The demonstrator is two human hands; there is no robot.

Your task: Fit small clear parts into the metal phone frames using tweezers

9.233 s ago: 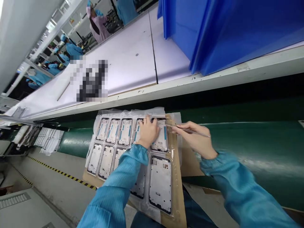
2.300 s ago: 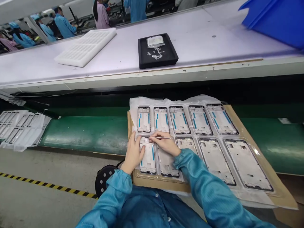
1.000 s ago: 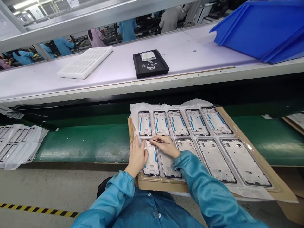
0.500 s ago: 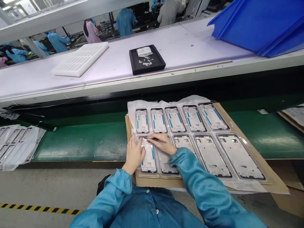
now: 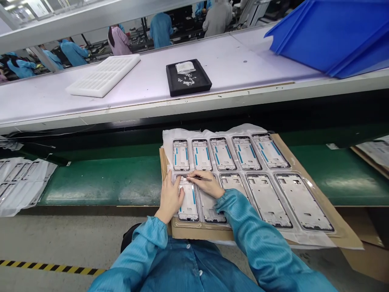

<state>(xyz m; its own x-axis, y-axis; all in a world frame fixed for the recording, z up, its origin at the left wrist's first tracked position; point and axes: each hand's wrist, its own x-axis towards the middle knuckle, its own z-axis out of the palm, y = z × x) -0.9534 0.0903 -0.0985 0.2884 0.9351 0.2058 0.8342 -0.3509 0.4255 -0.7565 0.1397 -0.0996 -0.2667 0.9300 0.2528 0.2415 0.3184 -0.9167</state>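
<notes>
Two rows of phone frames lie in a clear plastic tray (image 5: 310, 180) on cardboard. My right hand (image 5: 208, 184) grips a pair of dark tweezers (image 5: 202, 179), with its fingertips at the top edge of the front-left phone frame (image 5: 188, 205). On that same frame's left side rests my left hand (image 5: 171, 197), its fingers stretched out and the thumb apart. Blue strips show on this frame and on the back-row frames, such as the back-left phone frame (image 5: 181, 156). The other front-row frames, like the front-right phone frame (image 5: 305, 202), show bare metal. What the tweezer tips touch is too small to tell.
Above, a shelf (image 5: 243, 56) bears a black tray (image 5: 188, 88) with small clear bits, a white slotted tray (image 5: 105, 77) and a blue bin (image 5: 331, 36). More frames (image 5: 24, 178) lie left on the green bench surface (image 5: 109, 178). Co-workers (image 5: 161, 30) are in the background.
The view has shifted very slightly. Both hands stay at the top of the front-left frame, and the tweezers lie a little flatter.
</notes>
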